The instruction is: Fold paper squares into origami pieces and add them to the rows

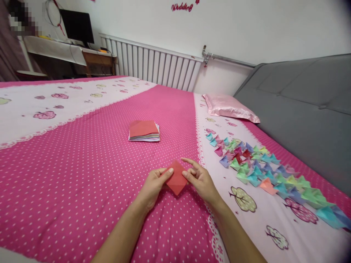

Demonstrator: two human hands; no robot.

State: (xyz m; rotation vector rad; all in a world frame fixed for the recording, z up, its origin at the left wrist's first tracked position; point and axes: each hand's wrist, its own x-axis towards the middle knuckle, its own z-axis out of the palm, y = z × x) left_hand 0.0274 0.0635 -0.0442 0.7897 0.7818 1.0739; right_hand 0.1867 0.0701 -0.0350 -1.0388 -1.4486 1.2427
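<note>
A red sheet of origami paper (177, 179), turned so that it looks like a diamond, is held between my two hands above the bed. My left hand (155, 184) pinches its left corner, thumb on top and fingers behind. At the right corner, my right hand (201, 180) grips the paper with the thumb in front, while its index finger stretches out past the upper edge. The fingers behind the paper are partly hidden. Beyond my hands lies a stack of square paper (144, 130) with a red sheet on top.
Rows of small folded paper boats (255, 173) in many colours spread over the bed to the right. A pink pillow (230, 107) lies against the grey headboard (298, 113). A radiator (153, 60) and a desk with a monitor (77, 27) stand behind the bed (68, 175).
</note>
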